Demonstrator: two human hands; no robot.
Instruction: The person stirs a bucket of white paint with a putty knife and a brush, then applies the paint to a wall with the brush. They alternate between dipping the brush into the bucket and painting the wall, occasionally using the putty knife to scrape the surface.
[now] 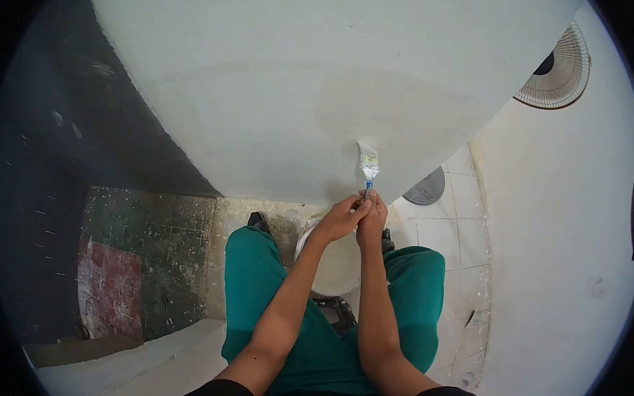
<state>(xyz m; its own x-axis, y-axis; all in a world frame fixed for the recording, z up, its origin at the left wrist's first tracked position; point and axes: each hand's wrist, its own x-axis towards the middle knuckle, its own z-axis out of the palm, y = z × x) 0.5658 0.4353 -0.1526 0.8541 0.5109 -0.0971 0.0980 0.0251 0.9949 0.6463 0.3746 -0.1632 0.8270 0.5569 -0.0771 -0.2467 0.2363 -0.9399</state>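
A paintbrush (369, 161) with a blue handle and whitish bristles points away from me, its tip at the pale wall (263, 125). Around its handle my right hand (373, 218) is closed. My left hand (341, 219) is closed beside it, its fingers also at the handle end; the two hands touch. Below my hands, between my legs, a round bucket (303, 241) holds pale liquid, partly hidden by my forearms. The wall around the brush shows a slightly darker patch.
A fan (559, 70) is at the upper right, with a round grey base (425, 188) on the tiled floor (464, 229). A dark wall (57, 151) stands at left above green and red floor tiles (112, 281). Something black (337, 312) lies behind the bucket.
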